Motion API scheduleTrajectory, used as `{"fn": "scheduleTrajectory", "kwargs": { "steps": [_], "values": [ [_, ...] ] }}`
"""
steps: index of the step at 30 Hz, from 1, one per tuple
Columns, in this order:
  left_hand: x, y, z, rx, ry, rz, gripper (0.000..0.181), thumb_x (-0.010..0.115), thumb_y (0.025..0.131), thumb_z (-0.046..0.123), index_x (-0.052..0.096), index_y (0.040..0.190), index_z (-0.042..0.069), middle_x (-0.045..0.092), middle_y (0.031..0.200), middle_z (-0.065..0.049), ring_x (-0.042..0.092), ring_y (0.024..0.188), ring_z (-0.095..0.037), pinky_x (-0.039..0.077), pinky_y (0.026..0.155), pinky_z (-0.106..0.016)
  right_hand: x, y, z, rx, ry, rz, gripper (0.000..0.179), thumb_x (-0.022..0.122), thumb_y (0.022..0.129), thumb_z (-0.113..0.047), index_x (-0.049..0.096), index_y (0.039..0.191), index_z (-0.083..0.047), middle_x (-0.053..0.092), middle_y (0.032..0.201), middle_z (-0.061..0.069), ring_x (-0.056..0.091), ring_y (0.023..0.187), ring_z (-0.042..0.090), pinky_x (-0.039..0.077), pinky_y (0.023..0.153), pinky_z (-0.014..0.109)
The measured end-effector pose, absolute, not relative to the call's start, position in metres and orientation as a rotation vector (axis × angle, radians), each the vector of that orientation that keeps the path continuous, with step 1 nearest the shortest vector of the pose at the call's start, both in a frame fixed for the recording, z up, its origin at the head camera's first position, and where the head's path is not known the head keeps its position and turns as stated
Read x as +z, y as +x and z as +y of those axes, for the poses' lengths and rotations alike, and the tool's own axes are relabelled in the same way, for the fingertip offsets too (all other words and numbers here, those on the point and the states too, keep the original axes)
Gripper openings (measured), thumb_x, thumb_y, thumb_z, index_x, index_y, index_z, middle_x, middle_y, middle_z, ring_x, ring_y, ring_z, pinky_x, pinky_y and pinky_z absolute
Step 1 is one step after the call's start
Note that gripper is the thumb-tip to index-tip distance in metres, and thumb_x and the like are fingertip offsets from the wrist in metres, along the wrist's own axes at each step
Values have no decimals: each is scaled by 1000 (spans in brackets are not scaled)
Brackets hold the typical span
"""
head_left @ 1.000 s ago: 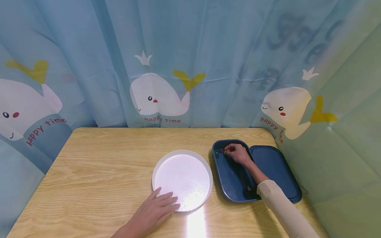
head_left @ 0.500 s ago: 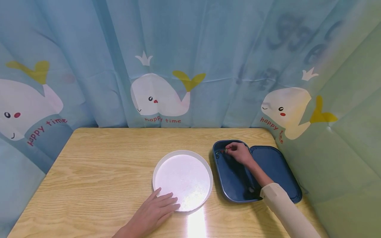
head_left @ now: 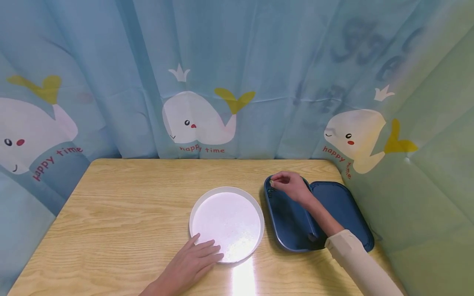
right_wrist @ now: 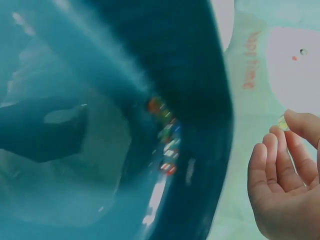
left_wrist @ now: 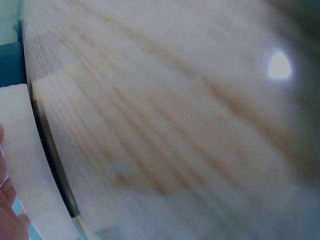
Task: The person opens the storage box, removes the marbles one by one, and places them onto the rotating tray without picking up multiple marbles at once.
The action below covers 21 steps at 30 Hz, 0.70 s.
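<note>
My right hand [head_left: 292, 187] is raised over the far left corner of a dark blue box [head_left: 290, 226], pinching a small clear yellowish marble [right_wrist: 283, 123] between thumb and fingertips. Several coloured, shiny marbles [right_wrist: 167, 135] lie in a row along the inside edge of the box in the right wrist view, somewhat blurred. With fingers straight and slightly spread, my left hand [head_left: 194, 259] rests at the near left rim of a round white tray [head_left: 229, 222]. The left wrist view catches its fingers [left_wrist: 9, 210] beside the tray's white side wall.
Right of the box lies a dark blue lid [head_left: 340, 209], partly covered by the right forearm. All of this stands on a wooden table [head_left: 140, 201]. A blue curtain [head_left: 289, 61] with printed whales closes off the back, and a greenish one hangs at the right.
My right hand has lifted from the marbles and moved slightly left and up toward the box's far corner, with a marble pinched in it. The left hand stays at the tray.
</note>
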State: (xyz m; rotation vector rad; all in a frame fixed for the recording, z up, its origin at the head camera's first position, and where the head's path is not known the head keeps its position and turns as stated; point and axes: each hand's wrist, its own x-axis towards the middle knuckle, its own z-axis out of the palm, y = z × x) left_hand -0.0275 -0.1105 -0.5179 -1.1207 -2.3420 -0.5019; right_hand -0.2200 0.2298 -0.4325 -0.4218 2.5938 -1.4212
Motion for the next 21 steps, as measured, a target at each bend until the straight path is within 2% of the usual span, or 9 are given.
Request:
{"fn": "scheduleTrajectory", "kwargs": {
  "steps": [6, 14, 21],
  "values": [
    [-518, -28, -110, -515, -1114, -2338, 46, 29, 111, 32, 74, 114, 21, 70, 119, 4, 64, 113, -17, 32, 104, -47, -417, -209, 209, -1477, -513, 2515, 21, 67, 95, -6, 69, 112, 4, 70, 103, 13, 67, 95, 26, 56, 81, 29],
    [-520, -27, -109, -521, -1103, -2341, 47, 29, 111, 32, 74, 114, 21, 70, 120, 4, 64, 113, -17, 33, 104, -48, -411, -202, 186, -1502, -608, 2441, 22, 69, 93, -6, 70, 113, 5, 71, 105, 13, 67, 93, 25, 56, 80, 28],
    [-519, -27, -109, -499, -1100, -2355, 47, 29, 111, 32, 74, 114, 22, 70, 120, 4, 64, 113, -16, 36, 101, -50, -408, -197, 166, -1478, -627, 2390, 23, 69, 93, -8, 69, 113, 4, 70, 105, 10, 66, 95, 24, 56, 81, 32]
  ]
}}
